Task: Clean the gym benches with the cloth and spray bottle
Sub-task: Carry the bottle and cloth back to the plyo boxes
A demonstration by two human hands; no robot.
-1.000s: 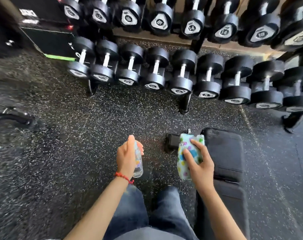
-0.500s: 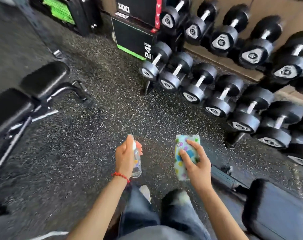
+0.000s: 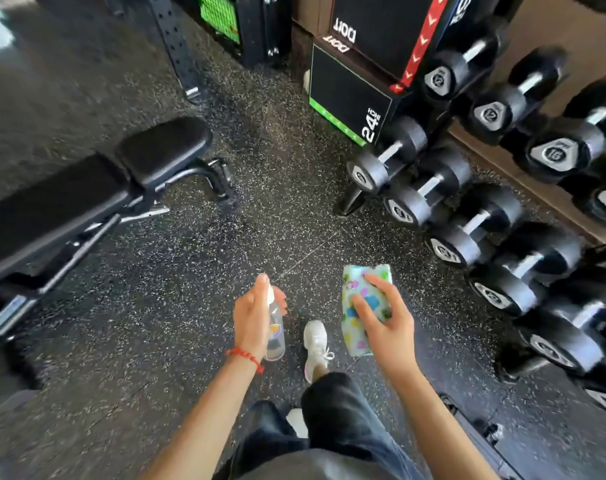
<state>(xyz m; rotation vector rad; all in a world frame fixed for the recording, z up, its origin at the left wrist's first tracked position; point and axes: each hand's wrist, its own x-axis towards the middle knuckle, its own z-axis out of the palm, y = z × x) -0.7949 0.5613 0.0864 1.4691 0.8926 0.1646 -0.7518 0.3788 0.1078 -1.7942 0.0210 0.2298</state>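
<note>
A small clear spray bottle [image 3: 275, 327] is gripped upright in the left hand [image 3: 251, 322], fingers wrapped around its body, forefinger on the nozzle. A folded pastel-patterned cloth [image 3: 358, 308] is clamped in the right hand [image 3: 386, 329]. Both are held over the speckled rubber floor [image 3: 163, 306], well apart from the black padded bench [image 3: 87, 192] at the left; racked dumbbells [image 3: 468, 220] are seen at the right

A single head-worn wide-angle view looks steeply down and forward, close over the left hand [image 3: 251, 318] and right hand [image 3: 388, 327], speckled floor [image 3: 177, 278] beyond them.
</note>
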